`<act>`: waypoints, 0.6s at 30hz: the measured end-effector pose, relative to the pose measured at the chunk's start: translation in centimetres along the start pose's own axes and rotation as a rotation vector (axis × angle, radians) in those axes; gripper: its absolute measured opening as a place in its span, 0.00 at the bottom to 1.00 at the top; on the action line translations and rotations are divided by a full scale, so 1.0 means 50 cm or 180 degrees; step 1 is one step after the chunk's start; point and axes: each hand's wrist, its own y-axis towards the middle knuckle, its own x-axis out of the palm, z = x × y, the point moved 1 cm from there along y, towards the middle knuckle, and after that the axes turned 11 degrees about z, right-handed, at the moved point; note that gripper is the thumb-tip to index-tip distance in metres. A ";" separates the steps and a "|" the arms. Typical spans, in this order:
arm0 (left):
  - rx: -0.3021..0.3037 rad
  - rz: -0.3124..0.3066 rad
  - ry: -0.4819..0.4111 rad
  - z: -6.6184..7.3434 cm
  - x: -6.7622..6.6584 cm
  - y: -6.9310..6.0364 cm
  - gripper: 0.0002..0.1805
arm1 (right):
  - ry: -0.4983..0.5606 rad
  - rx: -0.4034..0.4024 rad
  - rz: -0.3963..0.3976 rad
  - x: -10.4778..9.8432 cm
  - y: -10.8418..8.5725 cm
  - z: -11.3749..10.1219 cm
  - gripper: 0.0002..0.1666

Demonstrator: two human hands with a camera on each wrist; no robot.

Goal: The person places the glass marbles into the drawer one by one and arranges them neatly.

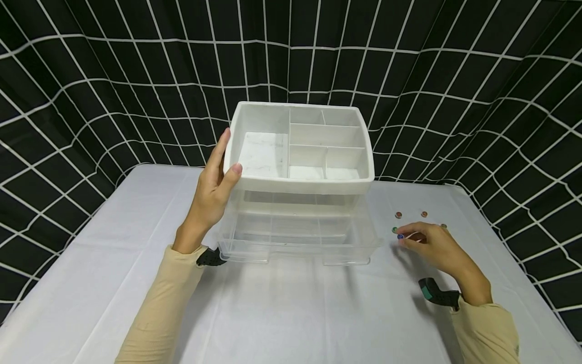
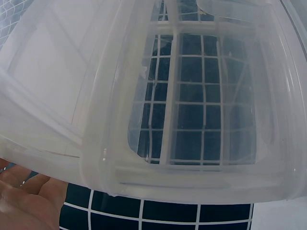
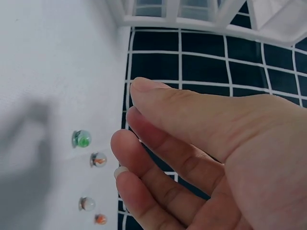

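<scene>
A white organizer box (image 1: 300, 184) with a divided top tray stands in the middle of the table, its clear drawer (image 1: 295, 250) pulled out at the front. My left hand (image 1: 211, 189) grips the box's left rim, thumb at the front corner; the left wrist view shows the translucent drawer (image 2: 201, 179) close up. To the right of the box, my right hand (image 1: 434, 247) pinches a small blue marble (image 1: 400, 236) between thumb and forefinger, above the table. The right wrist view hides this marble behind the fingers. Near that hand lies a green marble (image 3: 82, 139).
More small marbles lie on the white tablecloth at right, among them a reddish marble (image 1: 398, 215), an orange marble (image 1: 424, 214) and one partly behind the right hand. A black curtain (image 1: 318, 65) with white grid lines surrounds the table's back and sides.
</scene>
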 end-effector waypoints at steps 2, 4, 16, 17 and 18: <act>-0.0003 0.0000 -0.0004 0.000 0.000 0.000 0.36 | -0.0006 -0.0016 0.0012 -0.002 0.000 -0.005 0.15; -0.0002 0.0000 -0.0001 0.000 0.000 0.001 0.36 | -0.0015 -0.0031 0.0028 -0.003 -0.001 -0.010 0.15; -0.0025 0.0004 0.0026 -0.001 0.000 0.001 0.36 | 0.0000 -0.0337 0.0308 -0.018 -0.009 -0.044 0.12; -0.0030 0.0002 0.0022 -0.001 0.000 0.001 0.36 | 0.0017 -0.0357 0.0321 -0.019 -0.010 -0.047 0.12; -0.0033 0.0001 0.0017 -0.001 0.000 0.001 0.36 | 0.0028 -0.0375 0.0331 -0.020 -0.011 -0.051 0.12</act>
